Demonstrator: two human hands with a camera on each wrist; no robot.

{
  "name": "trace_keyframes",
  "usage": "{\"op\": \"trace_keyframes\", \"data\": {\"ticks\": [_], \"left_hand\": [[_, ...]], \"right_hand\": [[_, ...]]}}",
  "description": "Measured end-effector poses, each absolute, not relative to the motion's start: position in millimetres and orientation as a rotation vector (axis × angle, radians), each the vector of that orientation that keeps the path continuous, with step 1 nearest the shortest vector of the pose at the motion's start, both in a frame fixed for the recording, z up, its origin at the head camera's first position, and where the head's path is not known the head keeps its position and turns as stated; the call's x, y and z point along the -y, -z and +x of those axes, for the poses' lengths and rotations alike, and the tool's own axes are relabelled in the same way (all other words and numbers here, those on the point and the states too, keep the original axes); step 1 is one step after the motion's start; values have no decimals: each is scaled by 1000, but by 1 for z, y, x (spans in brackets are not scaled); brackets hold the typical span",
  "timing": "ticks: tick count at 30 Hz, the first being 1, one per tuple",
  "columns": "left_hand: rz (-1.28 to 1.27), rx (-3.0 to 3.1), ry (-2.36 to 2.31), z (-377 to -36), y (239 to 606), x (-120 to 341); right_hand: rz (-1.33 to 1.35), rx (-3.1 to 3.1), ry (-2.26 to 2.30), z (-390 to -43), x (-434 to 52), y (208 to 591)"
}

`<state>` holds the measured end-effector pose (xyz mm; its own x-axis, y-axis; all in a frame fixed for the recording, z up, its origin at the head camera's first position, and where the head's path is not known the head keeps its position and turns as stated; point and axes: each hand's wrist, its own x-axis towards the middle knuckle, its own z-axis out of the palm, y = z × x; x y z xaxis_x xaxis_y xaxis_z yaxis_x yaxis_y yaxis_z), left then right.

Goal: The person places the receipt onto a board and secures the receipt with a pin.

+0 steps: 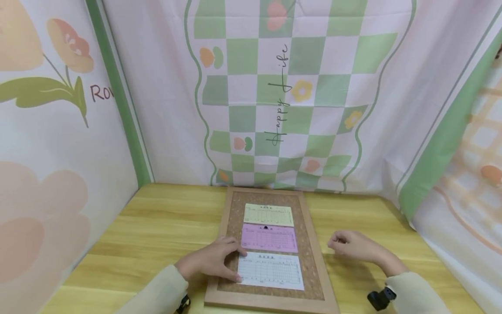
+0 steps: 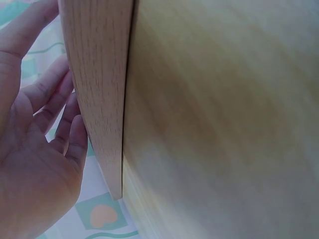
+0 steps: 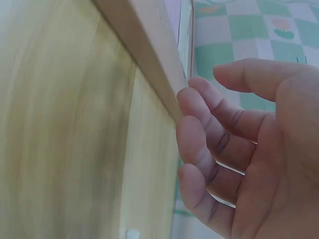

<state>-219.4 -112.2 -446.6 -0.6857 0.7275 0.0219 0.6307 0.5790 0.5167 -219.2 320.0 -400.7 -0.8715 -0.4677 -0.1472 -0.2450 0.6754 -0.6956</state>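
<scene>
resting flat on the cork board (image 1: 310,266) at the middle of the desk (image 1: 157,231), left hand (image 1: 213,261) with fingers (image 1: 235,250) straight, pressing the left edge of the white slip (image 1: 270,270) below the pink slip (image 1: 269,237) and yellow slip (image 1: 268,214). hovering just right of the board's frame, right hand (image 1: 353,246) with fingers loosely curled, grasping nothing. seen from the head only, the three slips; shown by the wrist views, just the wooden frame (image 2: 97,89) edge-on beside the left palm (image 2: 30,169) and the right fingers (image 3: 199,144) near the frame.

"Happy life" script running vertically on the checked backdrop cloth (image 1: 298,87), "Ro" on the left cloth (image 1: 59,131), slips' print unreadable
</scene>
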Motion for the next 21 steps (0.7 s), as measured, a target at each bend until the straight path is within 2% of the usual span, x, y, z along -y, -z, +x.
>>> {"op": "trace_keyframes", "data": {"ticks": [21], "left_hand": [[1128, -2607, -754, -221, 447, 112]], "right_hand": [[-450, -2689, 1012, -218, -383, 400]]}}
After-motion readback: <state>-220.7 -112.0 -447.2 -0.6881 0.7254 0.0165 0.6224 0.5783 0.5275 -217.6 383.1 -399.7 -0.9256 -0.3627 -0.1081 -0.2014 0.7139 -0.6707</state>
